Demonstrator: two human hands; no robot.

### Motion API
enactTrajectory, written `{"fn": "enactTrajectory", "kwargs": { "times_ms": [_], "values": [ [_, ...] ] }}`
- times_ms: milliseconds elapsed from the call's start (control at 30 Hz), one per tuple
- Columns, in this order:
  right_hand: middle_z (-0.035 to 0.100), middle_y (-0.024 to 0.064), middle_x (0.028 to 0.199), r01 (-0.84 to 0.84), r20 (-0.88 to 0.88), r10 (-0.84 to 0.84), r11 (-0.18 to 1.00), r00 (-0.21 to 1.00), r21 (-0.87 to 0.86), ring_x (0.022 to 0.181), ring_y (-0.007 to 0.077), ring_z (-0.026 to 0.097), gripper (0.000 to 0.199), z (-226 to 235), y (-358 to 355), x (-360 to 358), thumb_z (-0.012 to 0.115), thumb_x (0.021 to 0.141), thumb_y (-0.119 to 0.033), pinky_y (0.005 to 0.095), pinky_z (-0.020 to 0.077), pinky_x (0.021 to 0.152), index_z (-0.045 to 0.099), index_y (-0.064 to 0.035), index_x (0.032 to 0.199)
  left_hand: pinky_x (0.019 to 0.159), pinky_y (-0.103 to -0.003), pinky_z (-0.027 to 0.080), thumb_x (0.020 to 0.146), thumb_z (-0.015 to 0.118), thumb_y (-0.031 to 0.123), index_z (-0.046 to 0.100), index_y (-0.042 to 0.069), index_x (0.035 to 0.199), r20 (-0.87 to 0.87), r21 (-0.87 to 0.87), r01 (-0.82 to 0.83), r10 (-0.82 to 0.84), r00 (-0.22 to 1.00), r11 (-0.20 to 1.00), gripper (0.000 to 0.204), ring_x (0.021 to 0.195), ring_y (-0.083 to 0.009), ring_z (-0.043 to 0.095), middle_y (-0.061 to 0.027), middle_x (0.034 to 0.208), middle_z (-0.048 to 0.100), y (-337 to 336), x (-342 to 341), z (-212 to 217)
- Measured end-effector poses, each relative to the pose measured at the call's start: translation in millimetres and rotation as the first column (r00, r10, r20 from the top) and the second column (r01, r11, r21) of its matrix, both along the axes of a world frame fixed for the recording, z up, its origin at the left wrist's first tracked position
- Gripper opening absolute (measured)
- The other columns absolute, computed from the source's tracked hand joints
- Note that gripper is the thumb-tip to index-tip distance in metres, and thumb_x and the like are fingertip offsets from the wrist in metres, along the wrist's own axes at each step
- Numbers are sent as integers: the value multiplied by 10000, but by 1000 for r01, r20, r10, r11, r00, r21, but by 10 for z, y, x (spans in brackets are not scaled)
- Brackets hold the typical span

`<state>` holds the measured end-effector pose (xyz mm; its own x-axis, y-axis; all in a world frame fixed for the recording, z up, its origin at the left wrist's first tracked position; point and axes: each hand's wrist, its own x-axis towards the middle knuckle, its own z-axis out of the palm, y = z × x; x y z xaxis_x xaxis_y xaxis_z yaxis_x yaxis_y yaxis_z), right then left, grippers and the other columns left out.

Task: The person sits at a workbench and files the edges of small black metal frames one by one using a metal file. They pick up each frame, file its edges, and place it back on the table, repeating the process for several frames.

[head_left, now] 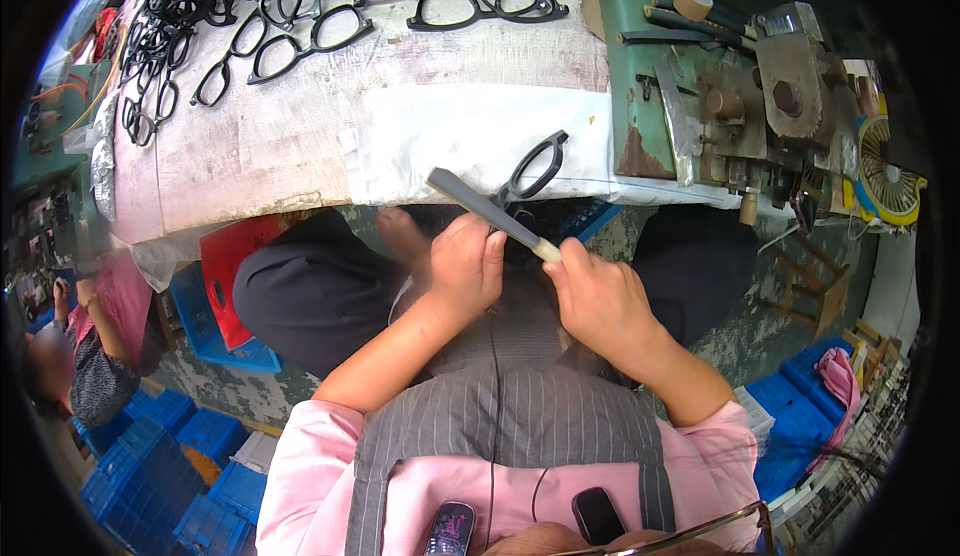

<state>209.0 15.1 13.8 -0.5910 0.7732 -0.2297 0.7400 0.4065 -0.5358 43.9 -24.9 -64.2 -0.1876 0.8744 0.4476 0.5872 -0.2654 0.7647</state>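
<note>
Within curled right hand, file

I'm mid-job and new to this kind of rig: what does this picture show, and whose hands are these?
No robot here: this wide fisheye view comes from a camera on the person's head, looking down, so straight edges bend near its rim. Both bare hands belong to the wearer. The right hand grips the pale handle of a flat grey tool; the left hand holds a black eyeglass frame, partly hidden. More black frames lie on the whitish workbench.
</note>
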Motion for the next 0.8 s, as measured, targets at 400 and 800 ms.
{"fn": "enactTrajectory", "kwargs": {
  "times_ms": [400, 800],
  "values": [
    [605, 171, 617, -26, 9, 26, 1000, 1000, -3, 529, 368, 611, 227, 15, 85, 5, 560, 913, -213, 450, 497, 466, 451, -33, 826, 551, -384, 454, 880, 549, 83, 590, -1, 802, 25, -26, 35, -35, 999, 999, 122, 611, -312, 548, -131, 702, 576, 23, -40, 20],
    [607, 193, 608, 4, 86, 5, 995, 996, -102, 546, 382, 616, 230, 4, 82, -11, 527, 930, -219, 471, 495, 478, 469, -24, 822, 529, -383, 444, 883, 542, 56, 576, -9, 766, 40, -5, 45, -44, 998, 999, 137, 575, -319, 538, -131, 643, 547, 37, -38, 35]
  ]
}}
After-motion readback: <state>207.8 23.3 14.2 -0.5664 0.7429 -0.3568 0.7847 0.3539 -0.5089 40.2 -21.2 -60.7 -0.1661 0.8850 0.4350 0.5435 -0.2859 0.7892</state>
